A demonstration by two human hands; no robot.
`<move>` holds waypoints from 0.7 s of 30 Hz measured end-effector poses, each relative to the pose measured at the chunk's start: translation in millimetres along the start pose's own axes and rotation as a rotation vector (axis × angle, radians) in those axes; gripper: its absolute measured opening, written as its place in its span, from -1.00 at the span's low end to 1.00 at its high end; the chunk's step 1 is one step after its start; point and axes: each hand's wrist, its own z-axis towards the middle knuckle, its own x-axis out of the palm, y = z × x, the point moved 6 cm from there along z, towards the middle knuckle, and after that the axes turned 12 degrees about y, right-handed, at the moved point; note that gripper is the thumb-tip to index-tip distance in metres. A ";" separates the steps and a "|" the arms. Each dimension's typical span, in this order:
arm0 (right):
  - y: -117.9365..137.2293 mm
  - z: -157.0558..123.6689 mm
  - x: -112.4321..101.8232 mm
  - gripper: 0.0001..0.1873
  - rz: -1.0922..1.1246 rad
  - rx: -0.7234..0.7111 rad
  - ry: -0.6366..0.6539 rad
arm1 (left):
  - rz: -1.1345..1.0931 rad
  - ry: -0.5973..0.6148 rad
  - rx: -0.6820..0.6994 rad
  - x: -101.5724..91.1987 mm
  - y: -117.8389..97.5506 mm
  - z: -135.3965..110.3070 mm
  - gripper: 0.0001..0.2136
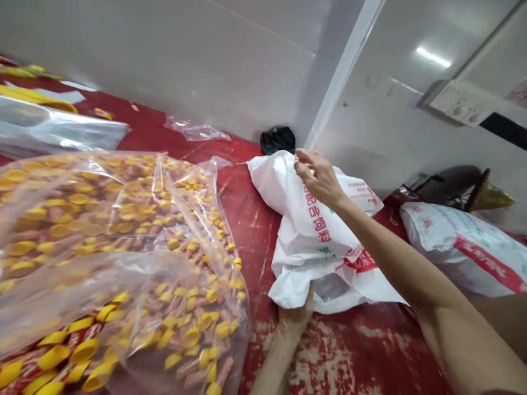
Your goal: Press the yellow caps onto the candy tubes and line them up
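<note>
A white woven sack (pixel 298 236) with red and green print lies crumpled on the worn red surface. Its open mouth faces toward me, and a clear plastic liner (pixel 329 288) shows inside. At the near edge of that mouth, my left hand (pixel 295 318) grips the sack, its fingers partly hidden under the fabric. My right hand (pixel 319 173) is at the far end of the sack, fingers curled against the fabric. To the left lies a large clear plastic bag (pixel 160 186) filled with many small pinkish sticks with yellow caps or rings.
Behind the sack, a black plastic bag (pixel 278 140) sits by the wall. Another filled white sack (pixel 436 236) stands at the right. Clear plastic film (pixel 197 130) and a clear packet (pixel 61 129) lie at the back left. A socket strip (pixel 461 104) is on the wall.
</note>
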 end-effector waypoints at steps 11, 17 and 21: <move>-52.3 -313.6 36.2 -0.32 -0.768 0.275 0.217 | -0.513 -0.030 -0.114 -39.6 -39.7 9.3 -0.46; -94.7 -345.4 29.1 -0.72 -0.622 0.533 0.189 | -0.388 0.093 -0.026 -22.8 -47.7 -1.8 -0.55; -81.4 -340.6 -17.7 -0.74 -0.664 0.566 -0.076 | -0.014 0.096 0.329 -26.7 -51.8 -1.1 -0.65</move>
